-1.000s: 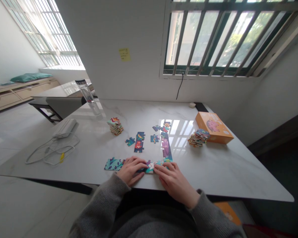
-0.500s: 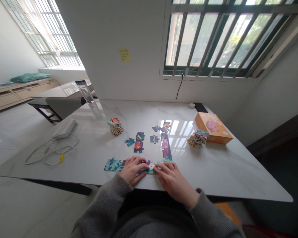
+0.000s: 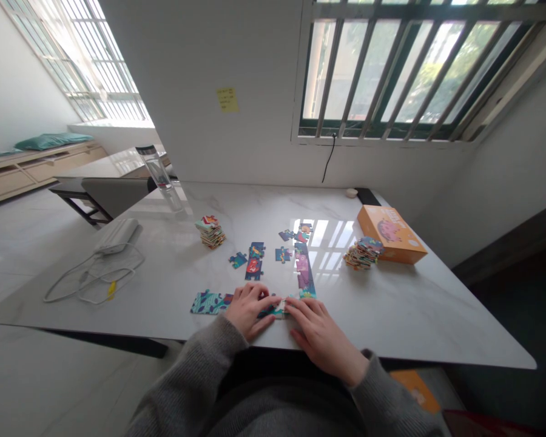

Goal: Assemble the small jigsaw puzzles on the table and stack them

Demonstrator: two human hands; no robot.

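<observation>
A row of joined jigsaw puzzle pieces (image 3: 209, 303) lies along the near edge of the table, teal and purple at its left end. My left hand (image 3: 251, 311) rests over the middle of this row, with bent fingers and thumb closed on a puzzle piece (image 3: 279, 309). From the other side, my right hand (image 3: 321, 331) has its fingertips on the same spot, pressed together over the pieces. Both hands hide part of the row. A column of joined pieces with a purple figure (image 3: 303, 270) runs away from my right fingertips.
Farther in lie a joined red-and-blue pair (image 3: 254, 261) and loose pieces (image 3: 283, 255). Piece stacks stand left (image 3: 210, 232) and right (image 3: 363, 253), the latter by an orange box (image 3: 391, 235). A white power adapter (image 3: 117, 235) with its cable and a clear bottle (image 3: 153, 167) are at left.
My left hand has shifted slightly right along the row, its fingertips closer to my right hand's. The right hand has barely moved, and the other pieces lie as before.
</observation>
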